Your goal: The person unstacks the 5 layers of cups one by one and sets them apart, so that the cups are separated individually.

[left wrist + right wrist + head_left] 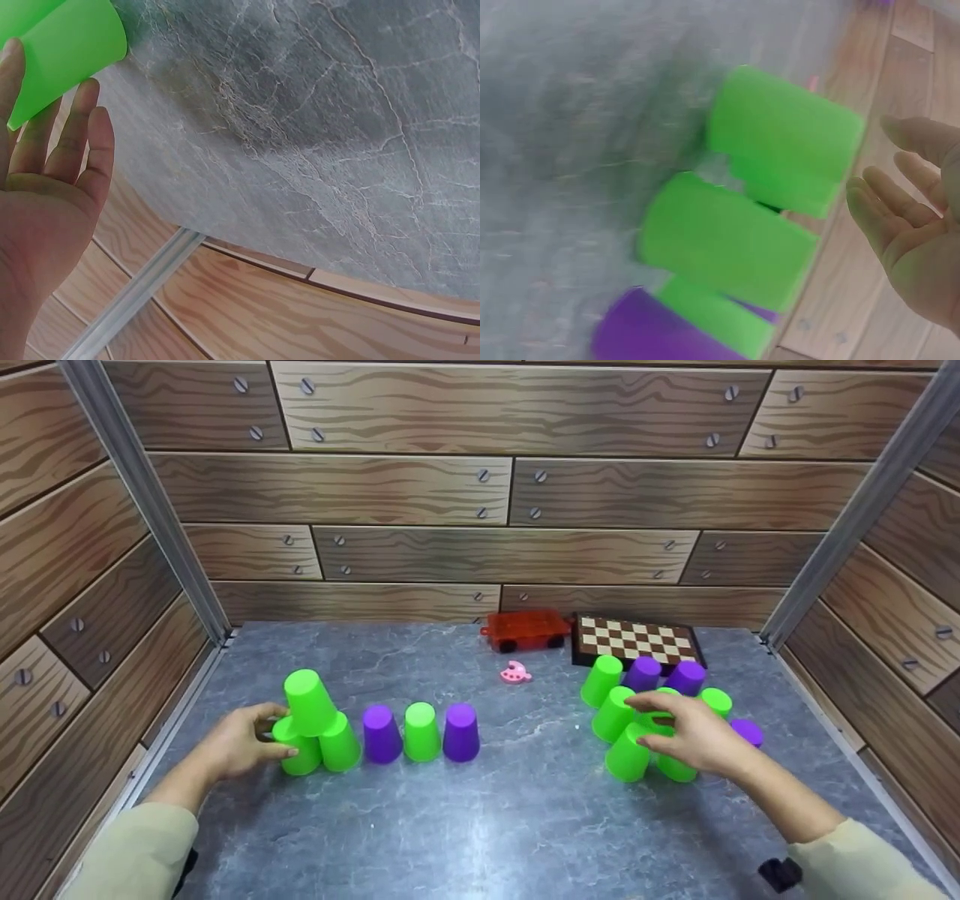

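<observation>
My left hand holds the lower-left green cup between thumb and fingers. That cup stands upside down beside another green cup, and a third green cup rests across both. Continuing the row rightward are a purple cup, a green cup and a purple cup. My right hand hovers over a cluster of upturned green and purple cups, its thumb and fingers apart with nothing between them. Nearest to it are a front green cup and a green cup.
Behind the cluster lies a checkered board, with a red toy wagon to its left. A small pink toy lies in front of the wagon. Wood-patterned walls enclose the grey marbled tabletop at the back and sides.
</observation>
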Tool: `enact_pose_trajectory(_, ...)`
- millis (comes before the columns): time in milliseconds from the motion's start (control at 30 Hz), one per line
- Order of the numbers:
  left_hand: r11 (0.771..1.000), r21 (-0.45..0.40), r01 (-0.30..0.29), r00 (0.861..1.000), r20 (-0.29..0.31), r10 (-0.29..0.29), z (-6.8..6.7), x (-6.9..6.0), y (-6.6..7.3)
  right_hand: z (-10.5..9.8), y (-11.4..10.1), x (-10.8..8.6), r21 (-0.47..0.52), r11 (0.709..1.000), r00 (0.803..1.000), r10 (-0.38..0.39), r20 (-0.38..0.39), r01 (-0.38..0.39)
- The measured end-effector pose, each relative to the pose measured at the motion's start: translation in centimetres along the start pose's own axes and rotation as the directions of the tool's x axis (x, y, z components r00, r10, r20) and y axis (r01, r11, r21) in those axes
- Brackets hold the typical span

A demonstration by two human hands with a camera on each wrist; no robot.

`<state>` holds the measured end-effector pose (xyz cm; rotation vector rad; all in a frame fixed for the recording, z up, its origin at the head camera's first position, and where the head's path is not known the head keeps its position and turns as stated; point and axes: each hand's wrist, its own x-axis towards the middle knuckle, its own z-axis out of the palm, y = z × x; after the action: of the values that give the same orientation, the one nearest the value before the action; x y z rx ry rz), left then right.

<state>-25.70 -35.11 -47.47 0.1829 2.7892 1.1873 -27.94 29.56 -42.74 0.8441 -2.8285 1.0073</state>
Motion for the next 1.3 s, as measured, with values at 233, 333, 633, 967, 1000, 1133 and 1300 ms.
enact_pose_trajectory(233,1.0,0.006,-0.008,1.0,0.006,0.008,-0.1,0.1,0.0,0.1,-4.6,3.7,-0.042,0.991,0.989,-0.127,-0.074,0.124)
enact_pose_trajectory(333,1.0,0.007,-0.004,1.0,0.009,0.004,-0.2,0.1,0.0,1.2,-7.3,6.1,0.004,0.988,0.984,-0.156,-0.082,0.157)
enact_pose_trajectory(633,1.0,-0.003,0.001,1.0,-0.004,-0.001,0.0,0.1,0.0,8.3,-16.3,14.5,0.123,0.949,0.955,-0.279,-0.097,0.289)
enact_pose_trajectory(967,1.0,0.0,-0.015,1.0,-0.021,0.015,0.1,0.1,0.0,17.2,-23.2,21.1,0.226,0.941,0.968,-0.244,-0.055,0.25)
enact_pose_trajectory(1000,1.0,-0.006,-0.013,1.0,-0.02,0.013,0.1,0.2,0.0,17.9,-23.7,21.6,0.227,0.945,0.971,-0.233,-0.047,0.237)
enact_pose_trajectory(1133,1.0,-0.007,-0.018,1.0,-0.016,0.018,0.0,0.2,0.2,20.5,-25.3,22.8,0.217,0.96,0.984,-0.176,-0.018,0.176)
enact_pose_trajectory(1300,1.0,0.005,-0.025,1.0,-0.017,0.026,-0.1,0.2,0.0,23.0,-26.1,23.6,0.201,0.972,0.99,-0.135,0.041,0.124)
